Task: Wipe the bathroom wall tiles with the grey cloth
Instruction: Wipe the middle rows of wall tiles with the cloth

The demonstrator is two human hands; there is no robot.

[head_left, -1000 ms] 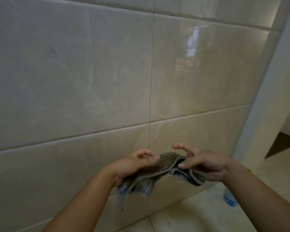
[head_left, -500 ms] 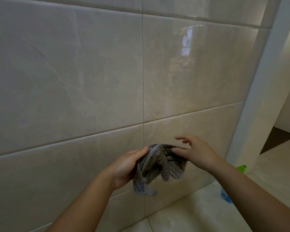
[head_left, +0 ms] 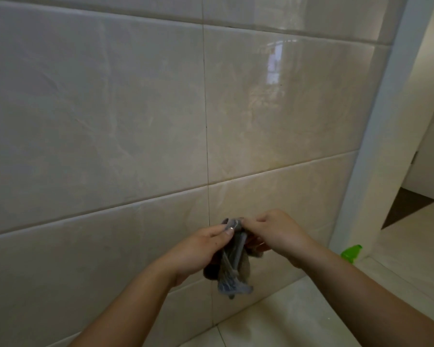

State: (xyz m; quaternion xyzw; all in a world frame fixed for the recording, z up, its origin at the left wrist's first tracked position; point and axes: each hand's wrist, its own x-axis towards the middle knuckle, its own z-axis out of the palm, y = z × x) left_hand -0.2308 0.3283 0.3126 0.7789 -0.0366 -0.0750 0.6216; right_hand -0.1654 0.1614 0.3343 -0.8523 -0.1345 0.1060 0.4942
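Note:
The grey cloth (head_left: 232, 269) hangs bunched and folded between both hands, a little in front of the lower wall tiles (head_left: 273, 116). My left hand (head_left: 198, 249) pinches its top edge from the left. My right hand (head_left: 277, 232) grips the same top edge from the right, fingers curled around the fabric. The cloth's lower end dangles free below the hands. The wall is large glossy beige tiles with thin grout lines; the cloth is not touching it.
A white door frame (head_left: 376, 146) ends the wall on the right, with an open doorway beyond. A green-capped bottle (head_left: 351, 252) stands on the floor by the frame's foot. Beige floor tiles (head_left: 286, 319) lie below the wall.
The cloth was stretched out sideways between the hands; it is now gathered into a narrow hanging bundle, and both hands have come close together at its top.

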